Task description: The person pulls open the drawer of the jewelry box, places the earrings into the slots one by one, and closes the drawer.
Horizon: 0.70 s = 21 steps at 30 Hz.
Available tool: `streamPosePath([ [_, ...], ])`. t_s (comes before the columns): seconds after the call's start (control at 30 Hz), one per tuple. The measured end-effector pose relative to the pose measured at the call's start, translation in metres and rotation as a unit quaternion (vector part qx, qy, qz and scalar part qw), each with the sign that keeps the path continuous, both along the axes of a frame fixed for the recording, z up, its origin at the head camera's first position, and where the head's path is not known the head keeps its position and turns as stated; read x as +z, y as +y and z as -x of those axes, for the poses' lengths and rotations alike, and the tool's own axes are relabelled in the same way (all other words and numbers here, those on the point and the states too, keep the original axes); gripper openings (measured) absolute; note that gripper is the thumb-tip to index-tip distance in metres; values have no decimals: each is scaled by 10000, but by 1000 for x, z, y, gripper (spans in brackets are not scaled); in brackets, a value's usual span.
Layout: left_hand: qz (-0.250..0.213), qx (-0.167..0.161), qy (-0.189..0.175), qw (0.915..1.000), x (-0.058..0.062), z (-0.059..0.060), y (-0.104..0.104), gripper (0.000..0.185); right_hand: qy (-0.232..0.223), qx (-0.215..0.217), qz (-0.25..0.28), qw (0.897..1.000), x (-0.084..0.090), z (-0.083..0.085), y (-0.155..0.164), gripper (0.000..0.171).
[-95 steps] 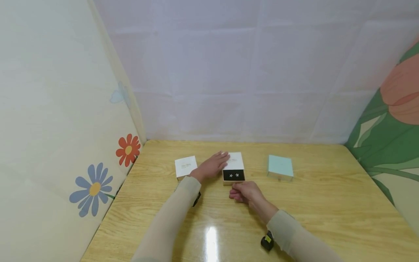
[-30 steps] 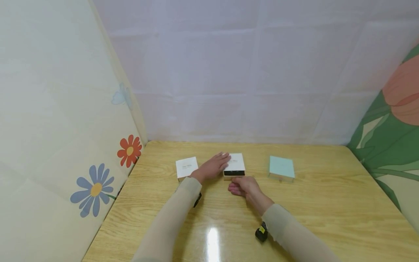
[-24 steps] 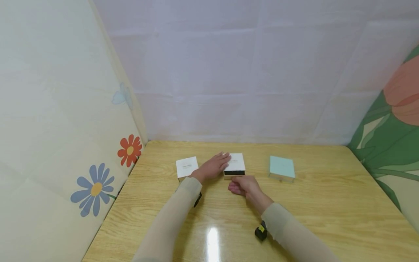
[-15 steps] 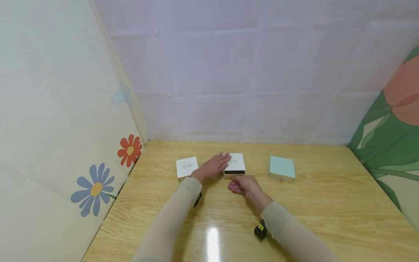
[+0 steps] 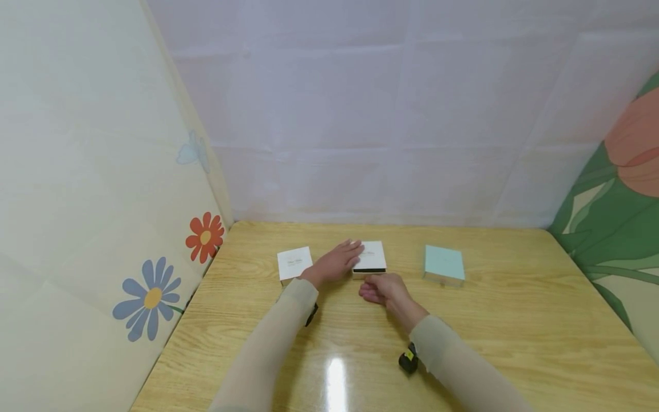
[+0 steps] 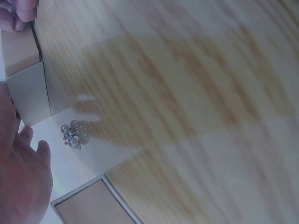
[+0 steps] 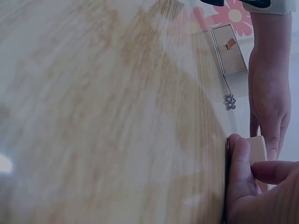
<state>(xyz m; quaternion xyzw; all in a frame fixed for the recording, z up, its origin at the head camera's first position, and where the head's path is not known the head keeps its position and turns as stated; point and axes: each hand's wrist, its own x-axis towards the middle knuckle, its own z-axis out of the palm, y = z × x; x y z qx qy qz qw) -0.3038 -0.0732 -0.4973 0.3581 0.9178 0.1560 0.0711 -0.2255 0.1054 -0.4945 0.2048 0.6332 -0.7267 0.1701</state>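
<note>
In the head view a white jewelry box (image 5: 372, 255) lies at the back middle. Its drawer stands slightly out, a thin strip of black lining (image 5: 372, 270) showing. My left hand (image 5: 336, 264) rests on the box's left part with straight fingers. At the drawer's front is my right hand (image 5: 385, 290), fingers curled; in the right wrist view its thumb lies against the drawer front (image 7: 258, 151). A pearl cluster jewelry piece (image 6: 74, 134) sits on the table beside the box in the left wrist view, hidden by the left hand in the head view.
A second white box (image 5: 294, 264) lies left of the left hand; its front bears an orange pull tab (image 7: 230, 44). A light blue box (image 5: 444, 263) lies to the right. The wooden table (image 5: 515, 320) meets printed cloth walls at the back and sides.
The drawer, well out with two star-shaped earrings showing at first, has slid in almost fully. My right hand has moved forward with it; my left hand has stayed on the box.
</note>
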Motion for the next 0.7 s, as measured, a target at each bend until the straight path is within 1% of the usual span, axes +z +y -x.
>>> streamPosePath([
  [0.27,-52,38,-115,9999,0,-2,0,52,-55,-48,-7,10000,0,4,0,26],
  [0.53,-100,23,-153,9998,4,-4,1,51,-135,-98,-52,9998,-1,8,-1,25],
  [0.7,3,0,-138,9999,0,0,0,52,-177,-118,-57,9998,-1,9,-1,25],
])
